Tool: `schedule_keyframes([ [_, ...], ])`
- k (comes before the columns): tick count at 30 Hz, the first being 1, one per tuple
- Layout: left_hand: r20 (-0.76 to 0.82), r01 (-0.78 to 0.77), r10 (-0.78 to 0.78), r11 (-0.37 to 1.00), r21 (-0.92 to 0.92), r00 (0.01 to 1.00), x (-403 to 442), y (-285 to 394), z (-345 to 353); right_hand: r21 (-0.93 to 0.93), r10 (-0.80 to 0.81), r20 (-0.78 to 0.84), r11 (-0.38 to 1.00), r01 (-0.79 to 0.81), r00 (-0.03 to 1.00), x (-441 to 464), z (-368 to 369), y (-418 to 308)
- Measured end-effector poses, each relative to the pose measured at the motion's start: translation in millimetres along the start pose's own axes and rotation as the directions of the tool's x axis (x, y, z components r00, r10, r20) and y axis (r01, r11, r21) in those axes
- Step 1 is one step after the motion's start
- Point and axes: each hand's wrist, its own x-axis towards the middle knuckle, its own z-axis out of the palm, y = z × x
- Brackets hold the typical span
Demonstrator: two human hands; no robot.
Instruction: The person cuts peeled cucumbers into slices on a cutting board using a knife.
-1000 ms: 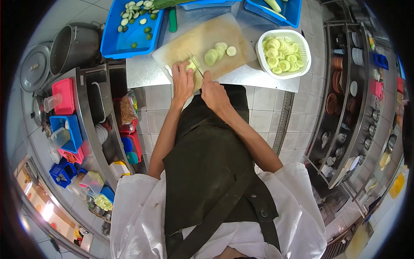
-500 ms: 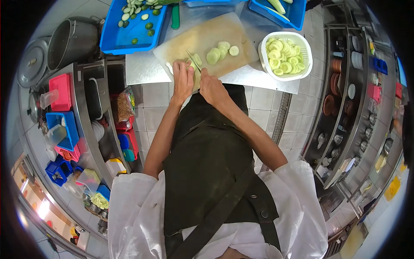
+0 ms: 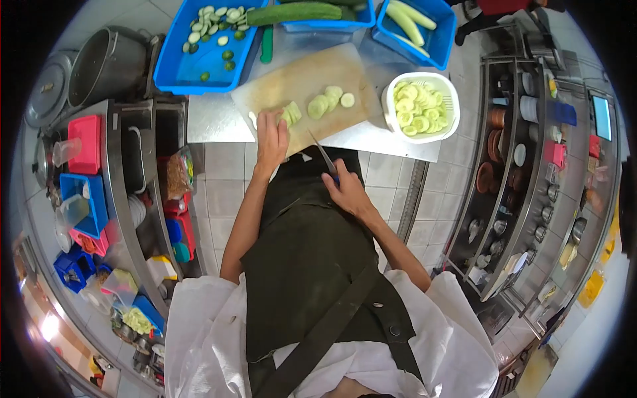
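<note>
My right hand [image 3: 348, 191] grips a knife [image 3: 324, 154], held off the near edge of the cutting board [image 3: 292, 79] in front of my apron. The blade points up and to the left, toward the board. On the board's left part, my left hand [image 3: 271, 139] is closed on a peeled cucumber [image 3: 290, 113], cut into slices at its right end. Its fingertips are partly hidden. More cucumber slices [image 3: 324, 103] lie in a short row at the board's middle. To the right stands a white basket [image 3: 453, 109] full of thin cucumber slices.
A blue tray [image 3: 229, 78] at upper left holds cut ends. A green-handled tool [image 3: 267, 45] lies beside it. Unpeeled cucumbers [image 3: 295, 13] lie over another blue container; peeled ones [image 3: 406, 21] fill a blue bin [image 3: 418, 58]. Metal shelves stand on both sides. Another person's legs show at upper right.
My right hand has drawn the knife back from the cucumber, off the board toward my body. My left hand stays on the cucumber. The camera view has shifted slightly.
</note>
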Motion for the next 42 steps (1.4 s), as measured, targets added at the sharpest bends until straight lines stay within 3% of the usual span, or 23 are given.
schedule_keyframes([
  [2, -0.038, -0.068, 0.07, 0.997, 0.03, 0.997, 2, -2, 3, 0.061, -0.12, -0.112, 0.99, 0.127, 0.986, 35, -9, -36],
  [3, -0.007, -0.026, 0.026, 1.0, 0.011, 1.0, 2, 3, -1, 0.043, -0.133, -0.093, 0.99, 0.138, 0.987, 61, -12, -47],
  [5, 0.025, -0.029, 0.028, 0.999, 0.045, 0.999, 1, 4, -6, -0.118, -0.443, -0.176, 0.896, 0.428, 0.879, 111, -9, -57],
  [7, 0.075, 0.029, -0.035, 0.996, 0.079, 0.997, -5, -5, 1, -0.028, -0.457, -0.03, 0.889, 0.457, 0.889, 164, 21, -19],
  [9, 0.075, 0.022, -0.023, 1.0, 0.019, 0.997, -7, -7, 2, -0.023, -0.619, 0.012, 0.785, 0.619, 0.785, 197, 39, 17],
  [10, 0.037, -0.077, 0.073, 0.989, 0.129, 0.997, -11, -24, 10, -0.019, -0.668, -0.029, 0.744, 0.667, 0.744, 220, 59, 46],
  [11, 0.047, -0.121, 0.116, 0.983, 0.136, 0.992, -3, -2, 2, -0.027, -0.653, 0.056, 0.755, 0.655, 0.755, 217, 45, 32],
  [12, 0.071, -0.122, 0.114, 0.986, 0.116, 0.991, 1, 14, -5, -0.158, -0.497, 0.119, 0.845, 0.51, 0.86, 194, 21, -10],
  [13, 0.094, -0.091, 0.08, 0.988, 0.121, 0.992, 1, 15, -6, -0.16, -0.461, 0.146, 0.862, 0.48, 0.876, 187, 12, -22],
  [16, 0.127, -0.078, 0.06, 0.987, 0.138, 0.99, 8, 27, -9, -0.173, -0.52, 0.011, 0.84, 0.513, 0.854, 172, -4, -40],
  [18, 0.104, -0.066, 0.052, 0.988, 0.139, 0.993, 12, 21, -2, -0.126, -0.387, -0.006, 0.915, 0.383, 0.922, 175, 1, -38],
  [24, 0.11, -0.106, 0.09, 0.984, 0.144, 0.99, 17, 19, 1, -0.037, -0.463, -0.235, 0.883, 0.468, 0.855, 191, 15, -13],
  [27, 0.128, -0.087, 0.061, 0.975, 0.205, 0.99, 23, 20, 4, 0.08, -0.396, -0.256, 0.9, 0.428, 0.882, 167, -4, -24],
  [29, 0.179, -0.092, 0.055, 0.975, 0.203, 0.982, 30, 23, 3, 0.132, -0.39, -0.434, 0.864, 0.485, 0.812, 169, 2, -12],
  [30, 0.185, -0.093, 0.055, 0.974, 0.207, 0.981, 31, 19, 5, 0.138, -0.386, -0.436, 0.864, 0.484, 0.813, 163, -1, -12],
  [31, 0.173, -0.129, 0.095, 0.971, 0.201, 0.98, 33, 16, 8, 0.258, -0.287, -0.483, 0.857, 0.447, 0.828, 155, -7, -11],
  [32, 0.16, -0.168, 0.138, 0.967, 0.193, 0.977, 35, 14, 11, 0.373, -0.182, -0.518, 0.831, 0.412, 0.836, 147, -14, -11],
  [34, 0.194, -0.159, 0.119, 0.965, 0.207, 0.974, 40, 23, 10, 0.378, -0.168, -0.595, 0.805, 0.458, 0.786, 134, -27, -5],
  [36, 0.234, -0.149, 0.095, 0.963, 0.225, 0.968, 43, 26, 12, 0.746, 0.158, -0.361, 0.641, 0.182, 0.919, 95, -61, -32],
  [37, 0.248, -0.177, 0.124, 0.963, 0.202, 0.961, 47, 21, 15, 0.773, 0.217, -0.375, 0.61, 0.174, 0.901, 99, -59, -23],
  [39, 0.255, -0.241, 0.202, 0.961, 0.133, 0.946, 51, 5, 19, 0.753, 0.23, -0.469, 0.609, 0.249, 0.853, 91, -73, -24],
  [41, 0.245, -0.299, 0.267, 0.948, 0.105, 0.932, 53, -17, 28, 0.83, 0.225, -0.415, 0.489, 0.266, 0.882, 83, -84, -11],
  [42, 0.267, -0.261, 0.224, 0.959, 0.114, 0.937, 53, -13, 25, 0.899, 0.154, -0.398, 0.263, 0.35, 0.904, 79, -85, -9],
])
